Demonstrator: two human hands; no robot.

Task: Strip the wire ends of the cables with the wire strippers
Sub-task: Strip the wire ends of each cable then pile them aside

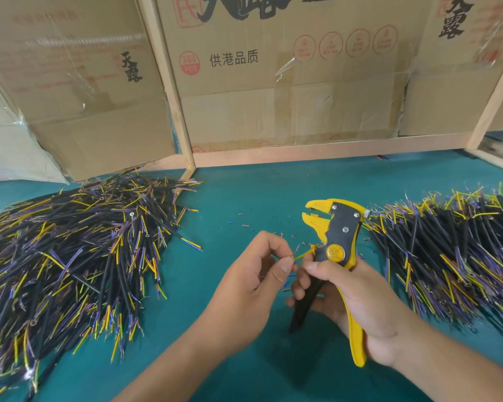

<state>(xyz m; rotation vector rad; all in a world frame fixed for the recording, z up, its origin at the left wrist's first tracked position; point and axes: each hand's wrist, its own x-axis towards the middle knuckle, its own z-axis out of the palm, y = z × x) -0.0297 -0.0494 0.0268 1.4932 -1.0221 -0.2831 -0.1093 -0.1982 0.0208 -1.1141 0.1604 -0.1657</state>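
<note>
A worker's right hand (pixel 352 297) grips the wire strippers (pixel 336 256), open head pointing to twelve o'clock. The left hand (pixel 253 274) pinches a yellow wire (pixel 304 253) running toward two o'clock, its tip apparently beside the tool's pivot, below the head.

Left hand (pixel 253 274) apparently pinching; right hand (pixel 357 303) curled, gripping.

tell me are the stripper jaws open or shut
Open: the wire strippers in the right hand show a clear gap between the yellow toothed jaws, nothing between them.
</note>
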